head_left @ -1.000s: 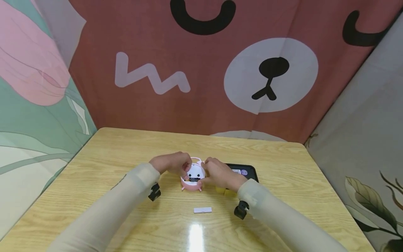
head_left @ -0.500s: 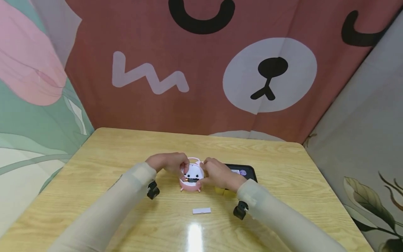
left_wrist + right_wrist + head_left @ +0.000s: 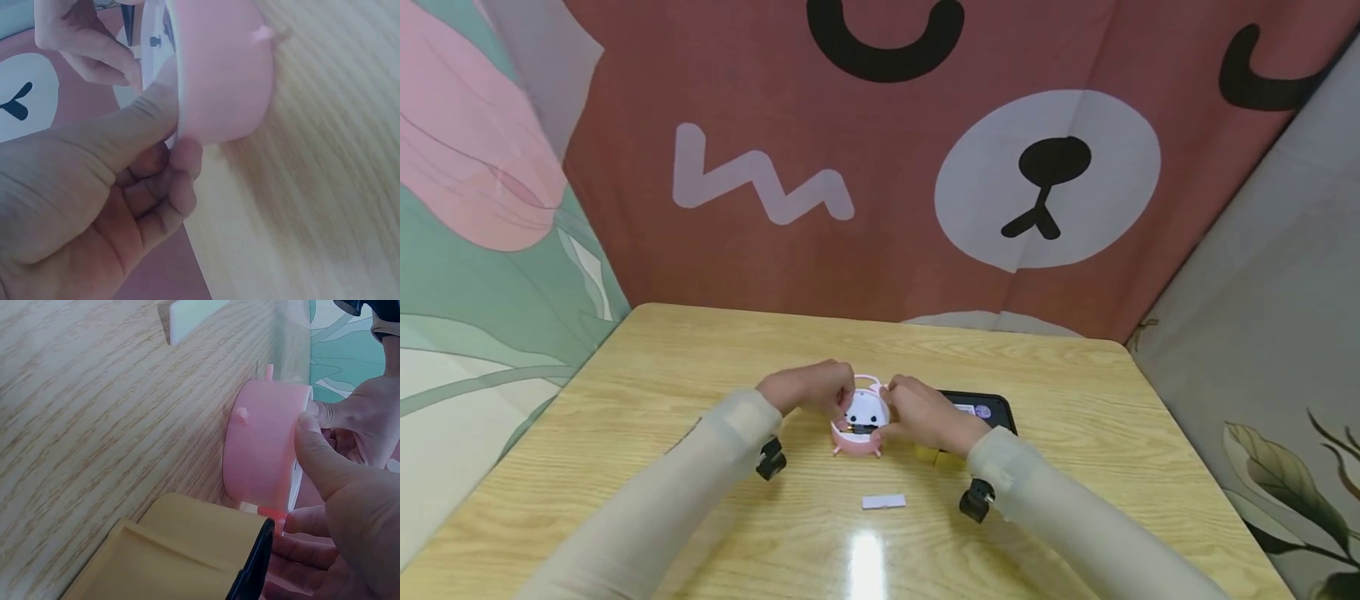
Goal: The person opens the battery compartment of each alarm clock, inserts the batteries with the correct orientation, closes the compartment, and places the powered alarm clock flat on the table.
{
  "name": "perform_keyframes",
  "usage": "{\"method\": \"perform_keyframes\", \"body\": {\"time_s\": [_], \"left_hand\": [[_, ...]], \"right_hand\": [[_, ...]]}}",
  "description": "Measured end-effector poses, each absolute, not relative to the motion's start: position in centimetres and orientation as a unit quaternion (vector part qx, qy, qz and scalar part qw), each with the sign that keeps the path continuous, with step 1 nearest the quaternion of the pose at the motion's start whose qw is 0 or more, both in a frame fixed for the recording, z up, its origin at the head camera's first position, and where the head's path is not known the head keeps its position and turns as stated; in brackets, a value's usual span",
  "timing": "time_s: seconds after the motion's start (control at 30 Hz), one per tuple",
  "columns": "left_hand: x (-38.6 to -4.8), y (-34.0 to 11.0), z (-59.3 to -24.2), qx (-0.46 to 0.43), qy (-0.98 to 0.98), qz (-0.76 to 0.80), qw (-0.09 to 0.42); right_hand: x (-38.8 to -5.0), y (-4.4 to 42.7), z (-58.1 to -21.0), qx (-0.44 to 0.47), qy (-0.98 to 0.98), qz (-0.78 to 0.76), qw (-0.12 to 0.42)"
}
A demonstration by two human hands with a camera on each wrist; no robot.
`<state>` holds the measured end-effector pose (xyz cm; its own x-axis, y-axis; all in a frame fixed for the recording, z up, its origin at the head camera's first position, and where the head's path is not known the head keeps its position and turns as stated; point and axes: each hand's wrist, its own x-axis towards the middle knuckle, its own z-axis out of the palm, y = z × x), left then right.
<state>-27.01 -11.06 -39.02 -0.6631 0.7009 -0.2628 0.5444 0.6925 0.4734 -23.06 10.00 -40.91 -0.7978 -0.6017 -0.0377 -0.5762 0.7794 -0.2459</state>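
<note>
A pink alarm clock (image 3: 867, 403) stands on the table with its white back turned toward me. A dark battery slot (image 3: 861, 429) lies uncovered low on that back, with what looks like a battery in it. My left hand (image 3: 814, 389) holds the clock's left side; in the left wrist view its thumb (image 3: 140, 112) reaches onto the back while the fingers curl by the pink rim. From the right, my right hand (image 3: 927, 415) grips the clock, thumb (image 3: 325, 447) at the back edge. The thumbs partly cover the slot. A small white battery cover (image 3: 883, 502) lies in front.
Close behind my right hand lies a black tray-like box (image 3: 997, 411) with yellow parts (image 3: 950, 460) beneath it. In the right wrist view the yellow part (image 3: 187, 550) comes near the clock. A printed curtain (image 3: 880, 250) hangs beyond the table's (image 3: 700, 350) far edge.
My left thumb has shifted slightly at the battery slot, where a gold-coloured end now shows. The right hand keeps its hold, and the clock and cover stay in place.
</note>
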Motion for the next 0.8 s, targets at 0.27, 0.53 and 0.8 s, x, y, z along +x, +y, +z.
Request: {"method": "perform_keyframes", "body": {"time_s": [0.27,0.53,0.8], "left_hand": [[-26.9,-11.0,-39.4,0.349,0.894,0.189,0.208],[-26.9,-9.5,-39.2,0.345,0.899,0.168,0.212],[-26.9,-8.2,-38.8,0.320,0.911,0.126,0.229]], "right_hand": [[-23.1,10.2,-41.0,-0.317,0.941,-0.107,0.057],[-23.5,11.4,-40.8,-0.304,0.940,-0.131,0.078],[-23.1,12.3,-41.1,-0.305,0.942,-0.122,0.064]]}}
